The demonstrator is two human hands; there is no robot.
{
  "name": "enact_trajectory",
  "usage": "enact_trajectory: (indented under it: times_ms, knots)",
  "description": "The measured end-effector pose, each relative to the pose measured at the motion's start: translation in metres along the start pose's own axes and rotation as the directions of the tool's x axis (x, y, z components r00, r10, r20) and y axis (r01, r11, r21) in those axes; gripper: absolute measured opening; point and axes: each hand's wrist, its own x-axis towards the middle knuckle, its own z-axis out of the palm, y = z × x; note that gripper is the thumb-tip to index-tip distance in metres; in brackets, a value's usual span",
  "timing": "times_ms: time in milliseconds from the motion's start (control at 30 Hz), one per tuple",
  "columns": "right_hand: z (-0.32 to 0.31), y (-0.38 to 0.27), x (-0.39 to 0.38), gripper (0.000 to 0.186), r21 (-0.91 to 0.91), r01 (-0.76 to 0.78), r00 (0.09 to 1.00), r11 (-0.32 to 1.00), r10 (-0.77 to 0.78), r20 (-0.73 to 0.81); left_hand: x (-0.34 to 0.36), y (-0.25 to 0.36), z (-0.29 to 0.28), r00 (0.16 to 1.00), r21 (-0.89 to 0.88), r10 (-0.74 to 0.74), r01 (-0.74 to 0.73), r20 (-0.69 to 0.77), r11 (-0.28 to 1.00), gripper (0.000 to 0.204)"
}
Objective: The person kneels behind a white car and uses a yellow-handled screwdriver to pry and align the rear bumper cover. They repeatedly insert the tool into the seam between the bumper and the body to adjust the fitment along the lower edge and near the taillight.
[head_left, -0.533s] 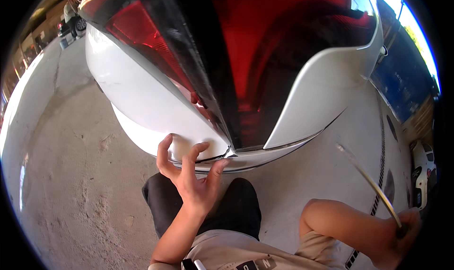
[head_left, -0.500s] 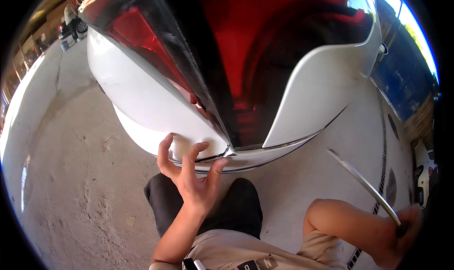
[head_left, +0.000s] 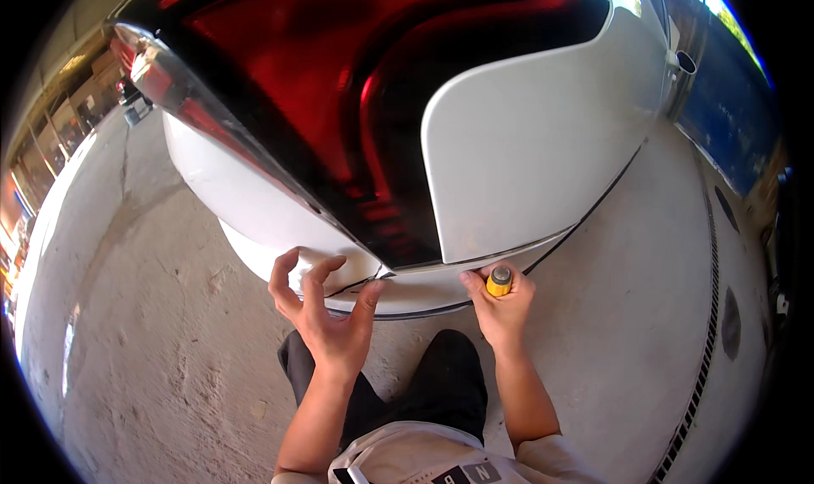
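Note:
Before me is the rear corner of a white car, with a large red-and-black tail light (head_left: 297, 85) above the white bumper (head_left: 246, 212). My left hand (head_left: 326, 314) is at the bumper's edge just below the tail light's lower tip, fingers spread and curved, fingertips against the white panel and thumb by the gap. To its right, my right hand (head_left: 502, 314) is wrapped round a screwdriver (head_left: 499, 281) close to the seam under the white body panel (head_left: 526, 153). Its yellow handle with a grey end points up at me; the metal shaft is hidden.
My knees in dark trousers (head_left: 445, 374) are below the bumper. Concrete floor (head_left: 161, 314) lies around the car. A drain grate (head_left: 704, 357) runs along the right, and a blue container (head_left: 729, 102) stands beyond. Far left are a bucket (head_left: 131, 115) and clutter.
My right hand has swung in from the far right with the screwdriver, up to the bumper seam. My left hand keeps its place at the edge. The view has shifted rightward.

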Motion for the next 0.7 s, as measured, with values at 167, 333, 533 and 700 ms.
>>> enact_trajectory:
  times_ms: [167,333,533,700]
  knots:
    - [-0.004,0.001,0.000,0.023,-0.009,-0.023,1.000,1.000,0.023,0.019,-0.009,0.002,0.007,0.992,-0.007,0.121,-0.122,-0.021,0.993,0.034]
    - [-0.010,-0.001,0.003,0.019,-0.001,-0.026,0.996,1.000,0.026,0.089,-0.029,0.032,0.014,0.812,-0.355,0.582,-0.532,0.044,0.769,0.019]
    - [-0.040,0.048,0.006,0.015,0.337,-0.235,0.972,0.912,0.230,0.055,-0.046,0.082,0.060,0.314,-0.679,0.940,-0.663,0.130,0.316,0.036]
    - [-0.077,0.081,-0.001,0.019,0.531,-0.350,0.885,0.772,0.457,-0.082,0.003,0.069,0.143,0.031,-0.529,0.955,-0.827,0.296,0.191,0.018]
